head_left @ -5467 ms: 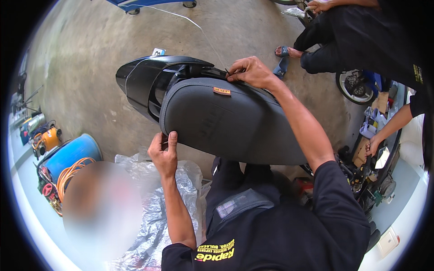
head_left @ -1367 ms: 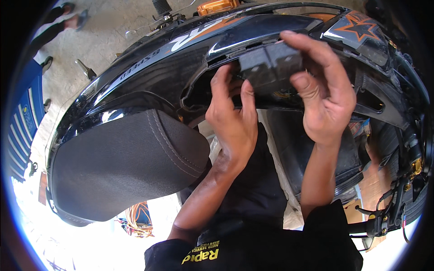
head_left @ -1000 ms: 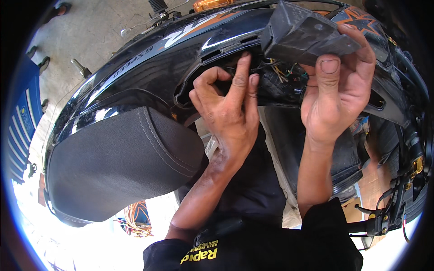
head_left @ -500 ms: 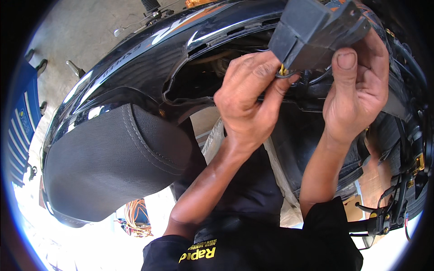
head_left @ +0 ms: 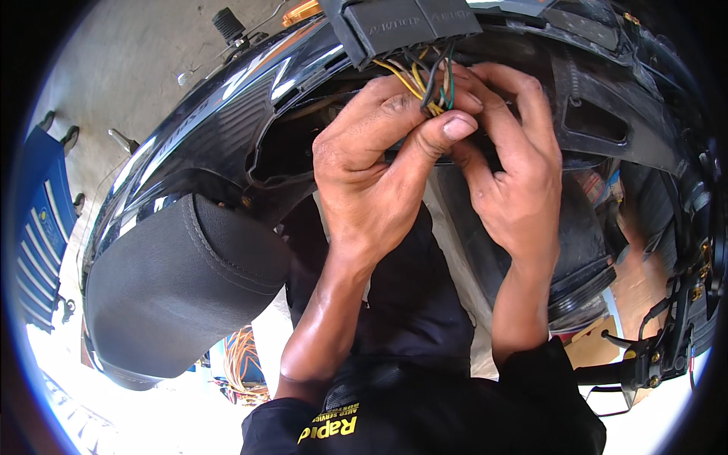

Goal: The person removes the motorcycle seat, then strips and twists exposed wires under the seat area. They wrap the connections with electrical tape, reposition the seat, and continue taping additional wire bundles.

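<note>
A black plastic box (head_left: pixel 406 29), made of two joined blocks, hangs over the open side of a motorcycle body. From its underside comes a bundle of yellow, green, black and pale wires (head_left: pixel 418 76). My left hand (head_left: pixel 371 171) pinches this bundle below the box, thumb across the front. Close against it, my right hand (head_left: pixel 519 171) has its fingers curled in at the right side of the wires; its fingertips are partly hidden. Neither hand is on the box itself. Behind the hands lies the dark body opening (head_left: pixel 284 140).
A black stitched seat (head_left: pixel 186 292) is at the left. The handlebar lever assembly (head_left: pixel 641 360) sits at the lower right. A blue slatted stand (head_left: pixel 42 235) is at the far left, and a coil of orange wire (head_left: pixel 243 360) lies below the seat.
The box has moved left and turned, so more of its wires show. My right hand has let go of the box and come left to the wires. My left hand has shifted left.
</note>
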The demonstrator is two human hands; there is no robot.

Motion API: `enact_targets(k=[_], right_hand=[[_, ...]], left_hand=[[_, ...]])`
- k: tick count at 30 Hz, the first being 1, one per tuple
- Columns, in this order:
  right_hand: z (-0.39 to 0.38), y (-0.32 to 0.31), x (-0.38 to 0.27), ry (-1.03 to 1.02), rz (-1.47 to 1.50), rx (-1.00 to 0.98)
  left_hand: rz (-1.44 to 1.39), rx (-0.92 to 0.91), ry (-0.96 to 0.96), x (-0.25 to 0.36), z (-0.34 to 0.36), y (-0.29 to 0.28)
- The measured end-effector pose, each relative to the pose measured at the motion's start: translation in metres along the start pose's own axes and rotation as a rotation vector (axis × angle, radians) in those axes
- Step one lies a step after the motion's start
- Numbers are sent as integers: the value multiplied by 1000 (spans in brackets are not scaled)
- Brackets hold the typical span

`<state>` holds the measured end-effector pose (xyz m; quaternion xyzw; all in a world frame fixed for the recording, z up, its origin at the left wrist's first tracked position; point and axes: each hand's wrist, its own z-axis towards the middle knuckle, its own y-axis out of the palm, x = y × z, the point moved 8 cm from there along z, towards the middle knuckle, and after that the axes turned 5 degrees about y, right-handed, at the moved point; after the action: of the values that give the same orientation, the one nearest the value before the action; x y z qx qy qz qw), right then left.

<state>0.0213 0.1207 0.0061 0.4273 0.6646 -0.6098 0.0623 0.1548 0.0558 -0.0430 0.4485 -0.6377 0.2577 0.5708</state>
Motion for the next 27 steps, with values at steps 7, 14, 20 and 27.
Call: enact_targets(k=[7, 14, 20, 27], right_hand=[[-3, -7, 25, 119, 298, 136], [7, -9, 20, 121, 271, -24], [6, -30, 18, 311, 359, 24], [30, -23, 11, 476, 595, -25]], left_hand=[[233, -168, 52, 17, 13, 14], [337, -301, 103, 19, 36, 13], [86, -79, 31, 9, 28, 19], [407, -111, 260, 14, 16, 38]])
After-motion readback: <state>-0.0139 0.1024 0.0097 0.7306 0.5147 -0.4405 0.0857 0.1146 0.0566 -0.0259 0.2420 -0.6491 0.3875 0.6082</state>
